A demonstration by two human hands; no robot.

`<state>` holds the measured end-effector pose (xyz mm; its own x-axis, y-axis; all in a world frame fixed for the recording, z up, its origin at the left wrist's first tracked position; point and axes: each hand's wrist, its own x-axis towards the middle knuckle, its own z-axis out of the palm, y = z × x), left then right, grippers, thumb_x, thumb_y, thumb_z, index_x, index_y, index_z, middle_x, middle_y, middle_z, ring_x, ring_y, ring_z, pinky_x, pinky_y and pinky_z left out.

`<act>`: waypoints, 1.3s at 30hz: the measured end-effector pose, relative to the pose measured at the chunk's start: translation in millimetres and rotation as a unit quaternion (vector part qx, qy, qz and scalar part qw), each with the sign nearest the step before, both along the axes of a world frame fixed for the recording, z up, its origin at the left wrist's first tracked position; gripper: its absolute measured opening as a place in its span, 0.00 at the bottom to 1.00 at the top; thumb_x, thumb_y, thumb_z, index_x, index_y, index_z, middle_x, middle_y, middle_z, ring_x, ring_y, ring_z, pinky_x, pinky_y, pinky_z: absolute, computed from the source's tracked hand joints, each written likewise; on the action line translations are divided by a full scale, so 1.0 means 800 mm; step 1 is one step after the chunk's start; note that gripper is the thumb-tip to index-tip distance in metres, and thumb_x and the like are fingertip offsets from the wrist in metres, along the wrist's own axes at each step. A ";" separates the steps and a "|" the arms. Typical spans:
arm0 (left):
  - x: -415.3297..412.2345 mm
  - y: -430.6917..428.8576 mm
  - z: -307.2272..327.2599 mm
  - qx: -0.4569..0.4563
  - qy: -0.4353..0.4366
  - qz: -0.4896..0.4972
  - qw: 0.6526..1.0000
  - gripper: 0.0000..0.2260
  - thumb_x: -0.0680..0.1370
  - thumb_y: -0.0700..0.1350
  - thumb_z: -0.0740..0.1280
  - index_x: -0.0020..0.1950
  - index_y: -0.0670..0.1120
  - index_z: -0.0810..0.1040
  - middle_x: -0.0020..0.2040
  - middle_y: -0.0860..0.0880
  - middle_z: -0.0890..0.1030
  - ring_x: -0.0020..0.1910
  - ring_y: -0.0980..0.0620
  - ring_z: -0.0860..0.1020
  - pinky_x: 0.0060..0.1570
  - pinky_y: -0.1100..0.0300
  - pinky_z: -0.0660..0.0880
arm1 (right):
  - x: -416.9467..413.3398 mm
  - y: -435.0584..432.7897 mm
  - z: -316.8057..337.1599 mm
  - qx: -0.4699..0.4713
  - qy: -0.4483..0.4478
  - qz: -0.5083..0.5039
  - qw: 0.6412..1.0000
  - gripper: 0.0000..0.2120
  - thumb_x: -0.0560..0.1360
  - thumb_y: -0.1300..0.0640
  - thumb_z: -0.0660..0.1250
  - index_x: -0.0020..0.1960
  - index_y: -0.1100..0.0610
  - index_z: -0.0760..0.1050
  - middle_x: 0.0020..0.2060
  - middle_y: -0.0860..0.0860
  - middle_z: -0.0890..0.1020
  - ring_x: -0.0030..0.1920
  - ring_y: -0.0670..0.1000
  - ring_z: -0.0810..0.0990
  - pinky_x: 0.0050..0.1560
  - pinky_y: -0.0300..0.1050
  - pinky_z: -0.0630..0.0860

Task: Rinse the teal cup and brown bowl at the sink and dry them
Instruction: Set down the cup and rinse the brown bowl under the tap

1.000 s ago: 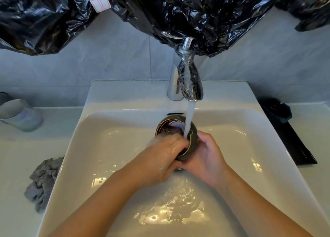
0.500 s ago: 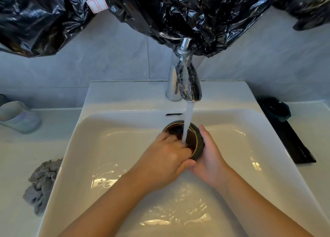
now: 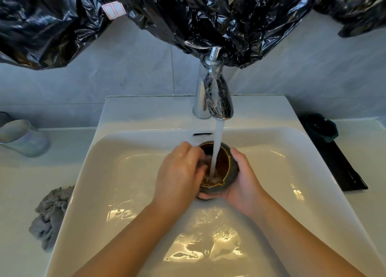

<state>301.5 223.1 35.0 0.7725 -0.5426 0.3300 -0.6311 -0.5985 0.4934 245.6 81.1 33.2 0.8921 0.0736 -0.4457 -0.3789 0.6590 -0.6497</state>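
Brown glaze shows inside the brown bowl (image 3: 223,166), held over the sink (image 3: 146,113) under the running tap (image 3: 217,92). The right hand (image 3: 244,178) cups its outer wall. The left hand (image 3: 179,172) curls its fingers over the rim.

Step in hand: rinsing the bowl.

Probable next move: drain it, then dry it with the grey cloth (image 3: 52,212) on the bench (image 3: 371,203). The teal cup (image 3: 319,127) stands on the black tray (image 3: 342,168).

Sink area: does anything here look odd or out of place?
Yes. Crumpled black plastic sheeting hangs across the wall above the sink, drooping onto the top of the faucet; what it covers is hidden. A grey cloth lies bunched on the counter, left. Nothing looks spilled or broken.
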 end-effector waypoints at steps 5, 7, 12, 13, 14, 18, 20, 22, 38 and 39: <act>0.016 0.002 -0.002 0.046 0.114 0.087 0.989 0.09 0.81 0.52 0.59 0.53 0.49 0.75 0.46 0.45 0.81 0.44 0.41 0.80 0.40 0.51 0.75 | -0.001 -0.002 0.004 -0.064 0.017 0.029 0.997 0.31 0.72 0.40 0.63 0.68 0.57 0.72 0.59 0.64 0.81 0.53 0.66 0.82 0.38 0.55 0.81; 0.017 0.004 0.010 0.141 0.062 0.115 0.981 0.15 0.81 0.58 0.55 0.42 0.49 0.70 0.38 0.44 0.81 0.40 0.39 0.79 0.33 0.54 0.70 | -0.003 0.000 0.004 -0.076 0.033 0.059 0.995 0.31 0.72 0.39 0.64 0.68 0.57 0.72 0.59 0.65 0.80 0.54 0.66 0.82 0.34 0.51 0.80; 0.014 0.005 0.022 0.197 0.026 0.080 0.977 0.15 0.81 0.58 0.53 0.44 0.49 0.70 0.42 0.45 0.82 0.43 0.40 0.80 0.35 0.56 0.69 | -0.005 -0.007 0.010 -0.090 0.044 0.103 0.990 0.32 0.69 0.37 0.58 0.64 0.56 0.75 0.58 0.64 0.82 0.53 0.67 0.82 0.27 0.45 0.77; 0.015 0.005 0.017 0.142 0.053 0.038 0.988 0.13 0.82 0.54 0.54 0.52 0.49 0.73 0.47 0.45 0.82 0.46 0.41 0.80 0.39 0.53 0.73 | -0.005 -0.008 0.010 -0.096 0.046 0.105 0.989 0.32 0.70 0.37 0.58 0.64 0.56 0.75 0.58 0.64 0.82 0.54 0.67 0.82 0.27 0.44 0.77; 0.016 0.004 0.013 0.099 0.088 -0.001 0.991 0.12 0.82 0.49 0.55 0.61 0.50 0.73 0.53 0.46 0.81 0.51 0.42 0.80 0.46 0.51 0.75 | -0.005 -0.010 0.011 -0.103 0.046 0.104 0.988 0.32 0.70 0.37 0.58 0.65 0.56 0.75 0.58 0.64 0.82 0.54 0.67 0.81 0.27 0.45 0.78; 0.014 -0.001 0.008 0.036 0.214 -0.014 0.976 0.16 0.82 0.43 0.56 0.69 0.51 0.67 0.58 0.46 0.75 0.55 0.45 0.76 0.55 0.48 0.74 | -0.003 -0.014 0.010 -0.130 0.015 0.055 0.990 0.25 0.72 0.45 0.68 0.66 0.54 0.73 0.57 0.61 0.81 0.49 0.61 0.84 0.30 0.50 0.80; 0.013 -0.001 0.007 0.038 0.221 0.067 0.972 0.08 0.81 0.47 0.57 0.57 0.47 0.72 0.49 0.45 0.79 0.49 0.44 0.78 0.48 0.48 0.76 | -0.003 -0.014 0.010 -0.176 0.003 0.029 0.984 0.20 0.71 0.56 0.67 0.63 0.53 0.74 0.55 0.60 0.81 0.47 0.59 0.84 0.31 0.51 0.80; 0.011 0.002 0.010 0.111 0.168 0.123 0.972 0.10 0.81 0.53 0.58 0.48 0.47 0.71 0.41 0.47 0.79 0.41 0.43 0.78 0.39 0.50 0.76 | -0.002 -0.013 0.010 -0.219 0.011 0.019 0.976 0.17 0.75 0.63 0.63 0.62 0.52 0.74 0.55 0.59 0.80 0.48 0.59 0.83 0.29 0.48 0.79; -0.017 -0.005 0.013 0.191 -0.024 -0.252 0.948 0.05 0.78 0.49 0.62 0.48 0.48 0.72 0.46 0.48 0.79 0.43 0.48 0.75 0.49 0.54 0.73 | 0.008 -0.007 0.007 -0.360 0.008 -0.094 0.928 0.12 0.77 0.66 0.60 0.52 0.51 0.77 0.45 0.50 0.82 0.47 0.49 0.80 0.39 0.35 0.75; -0.022 -0.006 0.011 0.185 0.005 -0.256 0.949 0.03 0.78 0.46 0.63 0.50 0.48 0.70 0.47 0.48 0.78 0.42 0.49 0.74 0.44 0.56 0.71 | 0.007 -0.004 0.006 -0.370 0.003 -0.084 0.925 0.11 0.78 0.64 0.61 0.52 0.50 0.77 0.45 0.49 0.82 0.47 0.48 0.81 0.39 0.33 0.75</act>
<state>284.1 218.6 44.1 0.3794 -0.9245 0.0378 -0.8819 -0.3490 0.3170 251.5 77.6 37.6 0.8603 -0.3936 -0.3241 -0.3173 0.0844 -0.9446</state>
